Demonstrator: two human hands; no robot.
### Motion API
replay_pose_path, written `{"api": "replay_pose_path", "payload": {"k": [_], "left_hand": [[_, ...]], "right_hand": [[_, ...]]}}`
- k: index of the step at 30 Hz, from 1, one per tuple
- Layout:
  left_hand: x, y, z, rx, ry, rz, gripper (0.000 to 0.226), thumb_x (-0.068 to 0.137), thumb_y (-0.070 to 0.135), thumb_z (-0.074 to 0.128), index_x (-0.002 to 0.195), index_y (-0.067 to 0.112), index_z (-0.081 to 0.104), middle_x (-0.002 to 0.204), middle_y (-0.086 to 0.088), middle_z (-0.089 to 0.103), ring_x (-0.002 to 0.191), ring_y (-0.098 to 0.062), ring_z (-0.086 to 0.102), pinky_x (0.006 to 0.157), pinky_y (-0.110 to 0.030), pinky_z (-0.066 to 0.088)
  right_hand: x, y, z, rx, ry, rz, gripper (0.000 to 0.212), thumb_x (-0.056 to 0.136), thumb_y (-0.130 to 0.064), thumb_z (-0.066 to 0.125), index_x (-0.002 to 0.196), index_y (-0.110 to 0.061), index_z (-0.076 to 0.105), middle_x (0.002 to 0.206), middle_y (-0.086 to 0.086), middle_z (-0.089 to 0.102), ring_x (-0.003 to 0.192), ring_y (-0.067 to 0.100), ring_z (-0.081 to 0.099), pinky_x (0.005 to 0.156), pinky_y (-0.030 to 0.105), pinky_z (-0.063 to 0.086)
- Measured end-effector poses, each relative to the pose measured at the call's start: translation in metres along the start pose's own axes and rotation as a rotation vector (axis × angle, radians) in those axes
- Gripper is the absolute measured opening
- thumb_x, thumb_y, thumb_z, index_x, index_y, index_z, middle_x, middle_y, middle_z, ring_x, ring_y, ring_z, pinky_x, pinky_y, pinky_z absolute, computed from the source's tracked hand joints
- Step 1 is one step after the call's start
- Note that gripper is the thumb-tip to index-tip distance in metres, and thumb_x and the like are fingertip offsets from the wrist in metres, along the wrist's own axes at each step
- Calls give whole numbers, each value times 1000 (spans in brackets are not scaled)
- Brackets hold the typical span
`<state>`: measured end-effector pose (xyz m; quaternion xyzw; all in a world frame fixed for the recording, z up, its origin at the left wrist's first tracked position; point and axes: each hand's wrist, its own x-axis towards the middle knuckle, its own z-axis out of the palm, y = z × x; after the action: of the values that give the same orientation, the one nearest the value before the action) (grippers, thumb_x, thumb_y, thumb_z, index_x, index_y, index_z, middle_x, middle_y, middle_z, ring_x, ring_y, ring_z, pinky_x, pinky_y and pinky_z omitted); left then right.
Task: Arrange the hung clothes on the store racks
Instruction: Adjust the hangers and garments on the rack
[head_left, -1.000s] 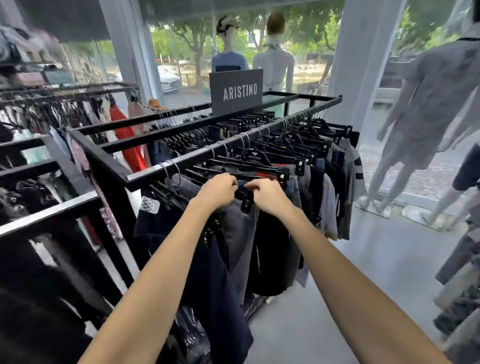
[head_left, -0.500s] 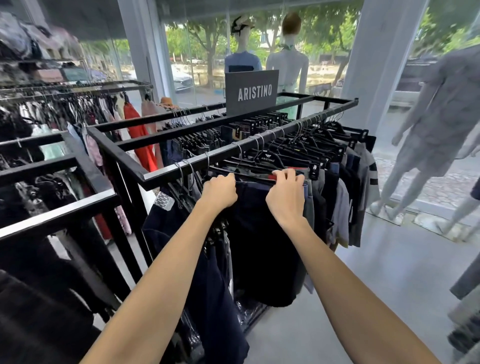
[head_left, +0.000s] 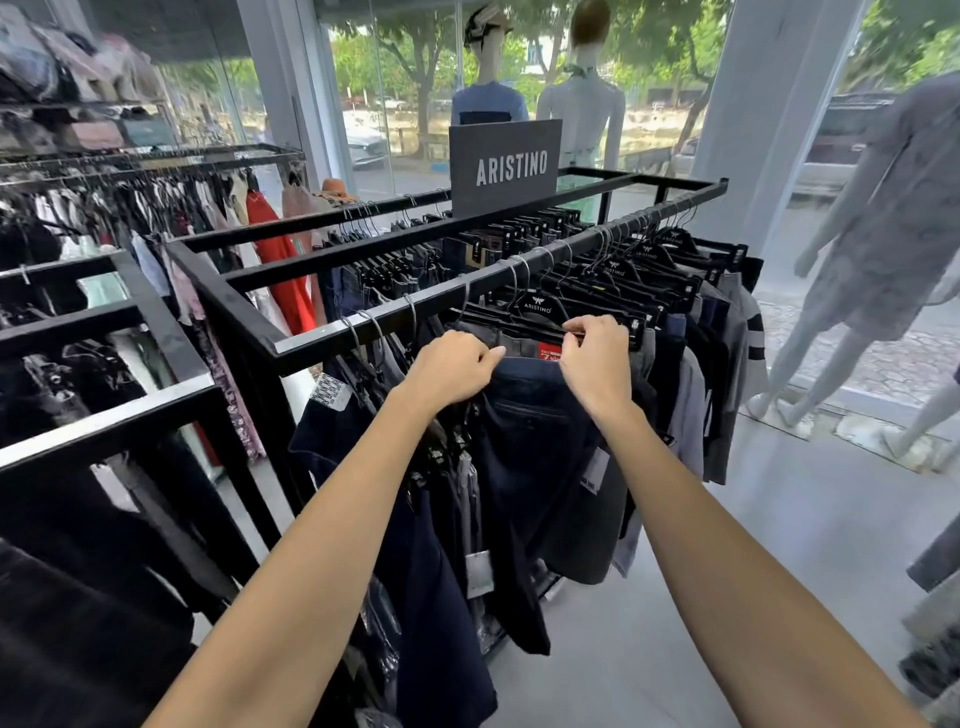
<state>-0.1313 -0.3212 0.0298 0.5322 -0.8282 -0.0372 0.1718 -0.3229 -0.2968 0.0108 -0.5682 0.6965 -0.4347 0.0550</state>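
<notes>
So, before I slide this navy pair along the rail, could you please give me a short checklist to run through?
1. Left hand grips the navy trousers at the waistband: ok.
2. Right hand pinches the top edge by the red label: ok.
3. Trousers' own hanger hooked on the rail: cannot tell, hidden.
4. Free gap on the rail to the right: not ok, hangers packed tight.
5. Waistband level: ok.

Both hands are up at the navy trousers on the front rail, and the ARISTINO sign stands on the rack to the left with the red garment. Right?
Not quite. The head view shows the ARISTINO sign on the same rack as the navy trousers, at its far end, not the rack with the red garment. The left hand and right hand are indeed at the trousers' top edge.
</notes>
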Motion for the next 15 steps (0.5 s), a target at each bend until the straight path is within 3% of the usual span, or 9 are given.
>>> {"api": "replay_pose_path", "payload": {"k": [3,6,10,12,15], "left_hand": [[4,1,-3,106,-22,-11,54,101,48,39,58,20,56,68,-3,57,79,-29,58,73,-34,46],[8,2,4,228,-23,-64,47,101,48,36,95,14,68,101,-15,67,100,-36,62,83,-40,46],[18,9,8,72,70,-170,40,101,44,36,127,16,49,121,-16,61,110,-39,58,87,-45,45],[22,9,9,-7,101,-70,39,101,44,36,137,30,44,129,-5,54,117,-33,55,93,-46,47],[23,7,14,33,-32,95,39,102,43,34,132,31,56,140,1,44,128,-23,46,108,-41,36]], "right_hand": [[-2,4,3,-121,-31,27,37,94,-9,50,130,-11,60,134,9,54,130,27,41,100,45,45],[-5,-3,3,-161,-51,39,37,95,-14,54,131,-20,60,129,8,57,122,29,52,94,43,48],[-4,-22,3,-90,-182,71,19,90,-32,61,96,-27,78,103,8,73,101,32,67,89,39,55],[4,-27,2,62,-292,129,26,87,-41,62,78,-22,79,81,9,74,83,28,70,80,36,57],[15,-24,-1,331,-299,229,28,91,-34,59,80,-18,80,67,1,74,61,17,66,63,31,57]]}}
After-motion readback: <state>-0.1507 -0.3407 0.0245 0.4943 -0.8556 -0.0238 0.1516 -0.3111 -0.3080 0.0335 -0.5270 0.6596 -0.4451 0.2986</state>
